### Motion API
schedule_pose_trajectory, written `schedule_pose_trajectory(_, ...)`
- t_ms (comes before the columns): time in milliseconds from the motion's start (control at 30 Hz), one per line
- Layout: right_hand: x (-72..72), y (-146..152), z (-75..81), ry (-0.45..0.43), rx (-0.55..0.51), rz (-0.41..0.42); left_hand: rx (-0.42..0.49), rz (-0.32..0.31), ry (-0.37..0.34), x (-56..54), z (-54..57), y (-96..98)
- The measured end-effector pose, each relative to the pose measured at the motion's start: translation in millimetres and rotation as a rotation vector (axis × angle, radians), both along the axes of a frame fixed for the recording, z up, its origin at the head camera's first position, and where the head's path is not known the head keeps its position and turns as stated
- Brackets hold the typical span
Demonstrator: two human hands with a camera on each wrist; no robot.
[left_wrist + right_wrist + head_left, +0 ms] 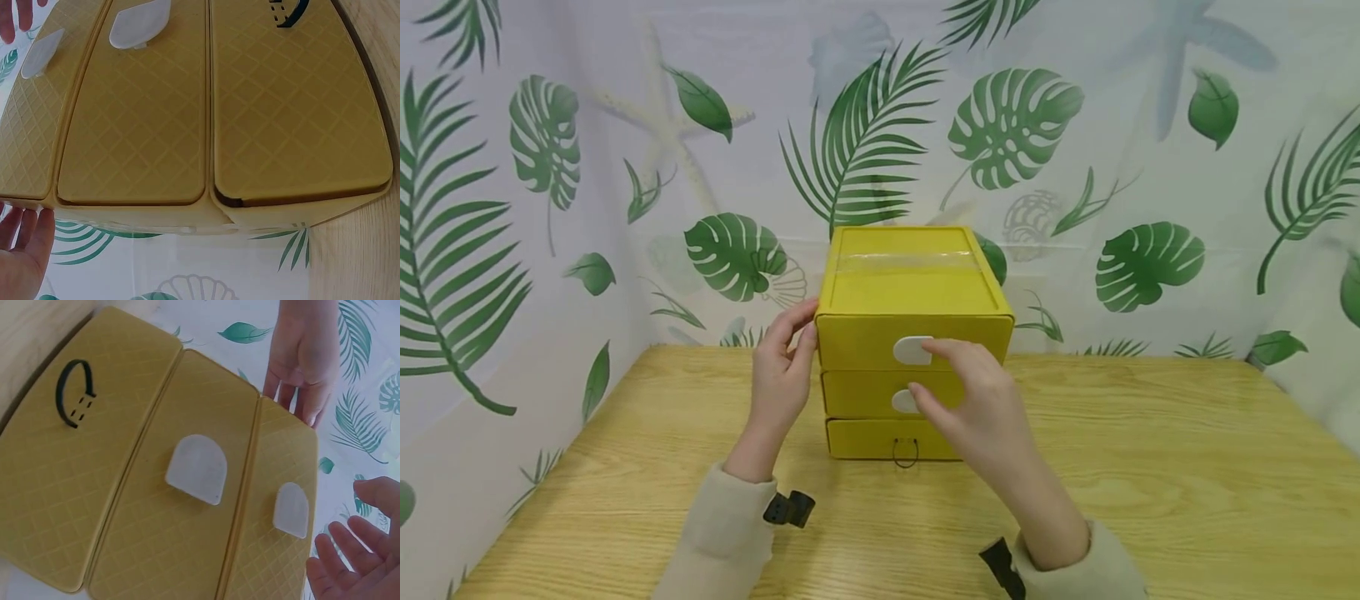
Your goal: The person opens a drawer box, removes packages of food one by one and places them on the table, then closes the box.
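A yellow three-drawer box stands on the table, its drawers closed. The top drawer and the middle drawer each carry a white rounded tab handle; the bottom drawer has a thin dark loop. My left hand touches the left side of the box near the top, its fingers laid along the side wall. My right hand is in front of the drawers, fingers spread around the level of the white tabs. In the right wrist view it shows empty, apart from the top tab.
Clear tape runs across the box top. The box stands on a wood-grain table, with a leaf-patterned cloth hanging behind and at the sides. Dark wrist devices sit at both sleeves.
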State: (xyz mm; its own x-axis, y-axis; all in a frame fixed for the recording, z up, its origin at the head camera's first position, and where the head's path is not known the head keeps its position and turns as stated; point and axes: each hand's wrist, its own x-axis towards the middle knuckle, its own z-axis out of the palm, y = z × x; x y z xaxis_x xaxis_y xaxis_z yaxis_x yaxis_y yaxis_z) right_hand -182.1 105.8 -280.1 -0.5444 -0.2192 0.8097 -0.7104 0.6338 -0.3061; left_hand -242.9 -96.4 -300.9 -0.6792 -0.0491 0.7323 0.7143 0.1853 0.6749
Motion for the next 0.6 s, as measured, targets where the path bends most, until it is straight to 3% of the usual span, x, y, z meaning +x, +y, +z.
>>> schedule_pose_trajectory(333,-11.2,-1.1,-6.4,0.134,0.077,0.047,-0.033,0.024,0.017,-1.3,-0.4,-2.7)
schedule_pose_trajectory(600,-20.6,-3.3,-14.9,0.216,0.179,0.139,-0.048,0.016,0.019,-0.2,0.9,-4.4)
